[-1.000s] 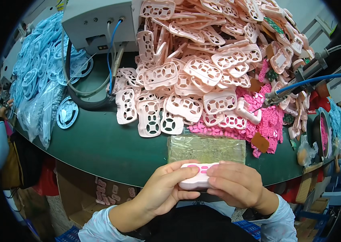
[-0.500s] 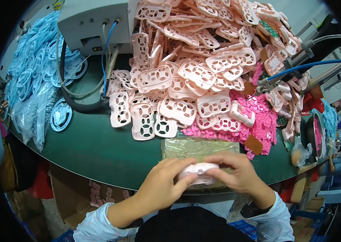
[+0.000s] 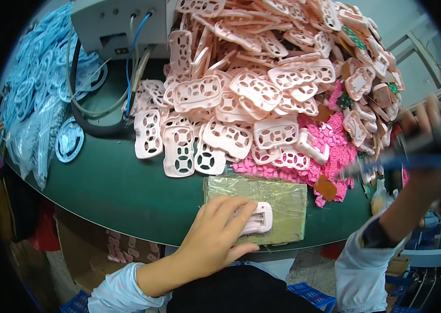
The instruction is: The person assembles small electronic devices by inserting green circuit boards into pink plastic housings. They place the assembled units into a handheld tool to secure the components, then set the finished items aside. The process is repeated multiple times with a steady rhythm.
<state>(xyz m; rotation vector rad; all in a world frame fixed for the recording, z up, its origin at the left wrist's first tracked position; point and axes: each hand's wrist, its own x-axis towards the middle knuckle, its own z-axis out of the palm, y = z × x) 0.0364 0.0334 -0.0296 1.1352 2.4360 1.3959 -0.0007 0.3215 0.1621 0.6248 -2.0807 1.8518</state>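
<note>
My left hand [image 3: 212,232] presses a pale pink plastic casing [image 3: 258,219] onto a tape-wrapped pad [image 3: 288,208] at the table's near edge. Its fingers lie over the casing's left part and hide it; a slotted recess shows on the right part. At the far right, my raised right hand [image 3: 429,138] is closed around a power screwdriver [image 3: 382,161] with a blue hose. Motion smears both hand and tool. The screwdriver's tip points left, over the bright pink parts [image 3: 338,151].
Pale pink casing shells [image 3: 257,91] are heaped across the table's far side. A grey machine box [image 3: 121,28] with hoses stands back left, near blue plastic parts [image 3: 33,68] and a clear bag [image 3: 38,135]. Below the table edge is a cardboard box [image 3: 82,248].
My right hand has left the casing and moved up and right to the screwdriver, which has swung lower. The casing now lies on the pad under my left hand.
</note>
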